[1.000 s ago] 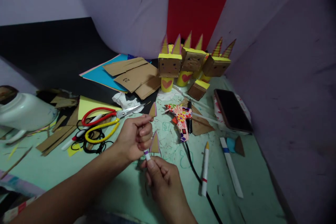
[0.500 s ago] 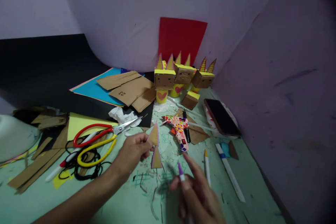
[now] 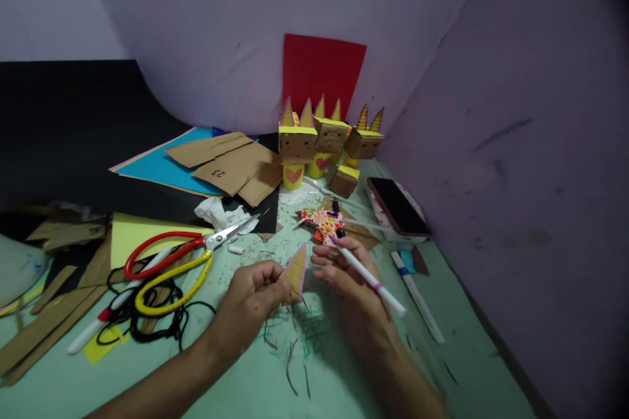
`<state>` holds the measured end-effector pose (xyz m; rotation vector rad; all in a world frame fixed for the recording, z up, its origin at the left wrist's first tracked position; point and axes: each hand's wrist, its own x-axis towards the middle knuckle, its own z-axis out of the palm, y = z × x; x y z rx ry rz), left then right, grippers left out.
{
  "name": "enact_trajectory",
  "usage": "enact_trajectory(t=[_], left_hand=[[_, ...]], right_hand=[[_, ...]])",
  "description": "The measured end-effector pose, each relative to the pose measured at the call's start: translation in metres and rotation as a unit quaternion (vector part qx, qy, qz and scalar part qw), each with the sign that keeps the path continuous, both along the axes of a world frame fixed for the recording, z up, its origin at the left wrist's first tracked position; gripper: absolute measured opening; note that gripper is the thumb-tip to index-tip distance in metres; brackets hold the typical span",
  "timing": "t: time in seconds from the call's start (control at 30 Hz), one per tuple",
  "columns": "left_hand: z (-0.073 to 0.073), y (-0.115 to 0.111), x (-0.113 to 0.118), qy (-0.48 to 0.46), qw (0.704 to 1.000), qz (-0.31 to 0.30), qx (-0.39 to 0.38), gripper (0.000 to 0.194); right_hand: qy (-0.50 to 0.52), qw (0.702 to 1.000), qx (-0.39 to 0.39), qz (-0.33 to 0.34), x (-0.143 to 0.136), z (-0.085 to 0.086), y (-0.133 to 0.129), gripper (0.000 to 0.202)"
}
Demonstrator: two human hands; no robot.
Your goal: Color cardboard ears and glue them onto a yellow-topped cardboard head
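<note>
Between its thumb and fingers, my left hand [image 3: 258, 294] pinches a brown cardboard triangle [image 3: 295, 273] with a pink-purple edge, its tip pointing up. My right hand [image 3: 351, 275] is just right of the triangle and holds a white marker [image 3: 373, 280] with a purple tip and a purple band. The marker slants down to the right across the hand. Behind the right hand lies a flowered glue gun [image 3: 322, 222], partly hidden by the fingers.
Large scissors [image 3: 196, 252], black cord [image 3: 157, 317] and cardboard strips [image 3: 54, 327] lie at left. Cardboard box-headed figures [image 3: 297, 144] stand at the back before a red sheet [image 3: 322, 69]. A phone [image 3: 397, 206] and another white marker [image 3: 417, 298] lie at right.
My right hand has turned and moved up and forward, with the marker now lying across it. One cardboard triangle shows where two did. The view has shifted slightly right.
</note>
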<state>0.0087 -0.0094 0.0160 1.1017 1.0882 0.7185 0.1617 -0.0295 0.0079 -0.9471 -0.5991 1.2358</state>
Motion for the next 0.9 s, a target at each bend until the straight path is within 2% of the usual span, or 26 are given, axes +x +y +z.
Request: enact_trajectory(t=[0.17,0.4,0.6,0.8,0.9], left_hand=[[0.002,-0.006,0.004,0.002,0.999,-0.026,0.032,0.020],[-0.006,-0.008,0.007,-0.016,0.999,-0.037,0.008,0.022],[-0.011,-0.006,0.008,0.005,1.000,-0.005,0.028,0.024],[-0.013,-0.008,0.008,-0.012,0.999,0.007,0.031,0.019],[-0.014,-0.008,0.009,-0.007,0.999,0.021,0.040,0.020]], right_hand=[[0.005,0.997,-0.001,0.082,-0.014,-0.005,-0.008,0.038],[-0.019,0.999,-0.004,0.049,-0.017,-0.004,-0.008,0.036],[-0.032,0.998,0.003,0.047,-0.018,-0.004,-0.007,0.037],[-0.035,0.998,0.007,0.056,-0.020,-0.008,-0.004,0.035],[-0.048,0.998,-0.001,0.038,-0.016,-0.008,-0.001,0.035]])
